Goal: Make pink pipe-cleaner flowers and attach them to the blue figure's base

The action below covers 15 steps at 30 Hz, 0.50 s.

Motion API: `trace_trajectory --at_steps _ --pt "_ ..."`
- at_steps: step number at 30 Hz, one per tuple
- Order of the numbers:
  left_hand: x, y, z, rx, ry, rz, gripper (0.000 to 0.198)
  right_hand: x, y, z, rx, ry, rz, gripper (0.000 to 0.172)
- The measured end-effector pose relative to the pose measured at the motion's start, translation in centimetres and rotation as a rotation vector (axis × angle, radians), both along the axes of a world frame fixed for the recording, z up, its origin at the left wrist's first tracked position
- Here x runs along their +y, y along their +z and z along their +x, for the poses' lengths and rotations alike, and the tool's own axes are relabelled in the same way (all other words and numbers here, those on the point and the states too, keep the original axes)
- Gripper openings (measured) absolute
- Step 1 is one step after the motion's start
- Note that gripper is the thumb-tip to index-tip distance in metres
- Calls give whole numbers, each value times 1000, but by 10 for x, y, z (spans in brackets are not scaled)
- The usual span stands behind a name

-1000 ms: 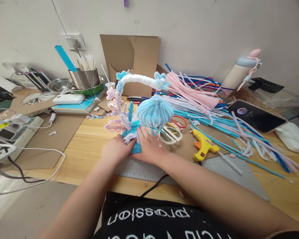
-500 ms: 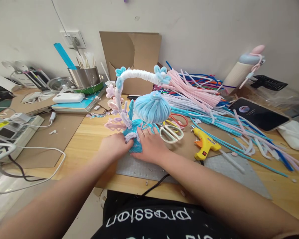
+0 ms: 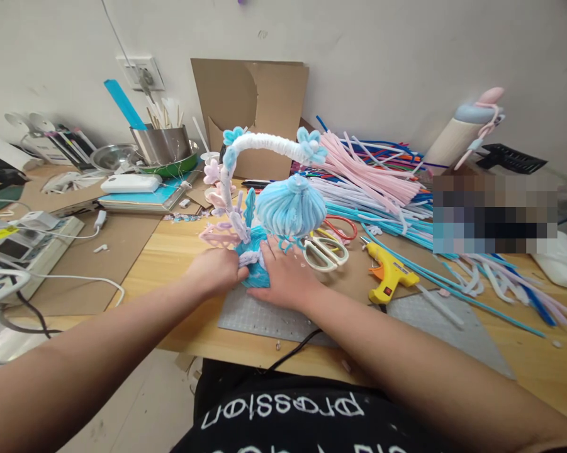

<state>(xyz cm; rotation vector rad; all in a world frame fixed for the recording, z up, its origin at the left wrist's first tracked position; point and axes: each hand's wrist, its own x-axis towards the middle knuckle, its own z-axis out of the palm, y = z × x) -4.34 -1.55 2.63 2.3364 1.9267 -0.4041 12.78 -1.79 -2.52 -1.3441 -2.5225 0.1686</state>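
Note:
A pipe-cleaner lamp-like craft stands in front of me, with a white arched stem (image 3: 269,145), blue flowers at the arch's ends and a pleated blue shade (image 3: 291,206). Pink and lilac flowers climb its left side. My left hand (image 3: 217,272) is closed with its fingertips on a lilac fuzzy strand (image 3: 250,258) at the front of the blue base (image 3: 257,277). Around the base's right side, my right hand (image 3: 287,274) is wrapped, thumb low at the front and fingers behind. The hidden fingertips of both hands are out of sight.
White-handled scissors (image 3: 325,255) and a yellow glue gun (image 3: 389,270) lie to the right on cardboard and a grey cutting mat (image 3: 259,314). Behind them are heaped pipe cleaners (image 3: 368,170). A power strip (image 3: 33,251) with cables sits left; a metal pot (image 3: 160,145) stands behind.
My left hand has shifted slightly left, its forearm swinging a little upward, with the lilac strand still at its fingertips. My right hand stays on the base.

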Motion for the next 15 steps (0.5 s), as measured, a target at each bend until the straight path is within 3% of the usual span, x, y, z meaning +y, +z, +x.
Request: trace_trajectory --at_steps 8,15 --pt "10 1 -10 20 -161 -47 39 0 0 2 -36 41 54 101" --pt "14 2 -15 21 -227 -45 40 -3 -1 2 -42 40 81 97"
